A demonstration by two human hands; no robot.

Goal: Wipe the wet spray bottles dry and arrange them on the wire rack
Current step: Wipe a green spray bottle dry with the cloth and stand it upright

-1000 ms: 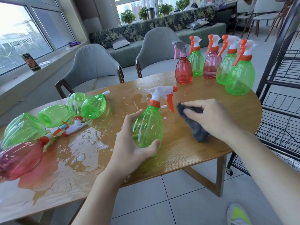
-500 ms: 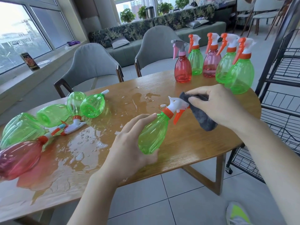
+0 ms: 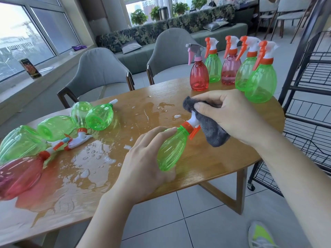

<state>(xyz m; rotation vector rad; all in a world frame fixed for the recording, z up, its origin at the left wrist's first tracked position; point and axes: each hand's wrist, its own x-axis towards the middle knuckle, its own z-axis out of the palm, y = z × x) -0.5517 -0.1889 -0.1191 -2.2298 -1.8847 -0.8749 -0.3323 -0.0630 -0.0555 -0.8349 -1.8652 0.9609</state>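
Note:
My left hand (image 3: pixel 143 161) grips a green spray bottle (image 3: pixel 172 149) by its body, tilted with the nozzle pointing up and right. My right hand (image 3: pixel 231 113) holds a grey cloth (image 3: pixel 213 131) wrapped over the bottle's white and orange trigger head. Several upright bottles (image 3: pixel 231 68), green and red, stand in a row at the table's far right. Several wet bottles (image 3: pixel 53 127) lie on their sides at the left, with a red one (image 3: pixel 19 174) nearest. The black wire rack (image 3: pixel 311 108) stands right of the table.
The wooden table (image 3: pixel 215 167) has puddles of water (image 3: pixel 93 158) across its left and middle. Two grey chairs (image 3: pixel 100 74) stand behind it. A sofa and potted plants line the far wall. A shoe (image 3: pixel 259 235) shows on the tiled floor at bottom right.
The green bottle went from upright to tilted toward the right. My right hand brought the cloth up from the table onto the trigger head.

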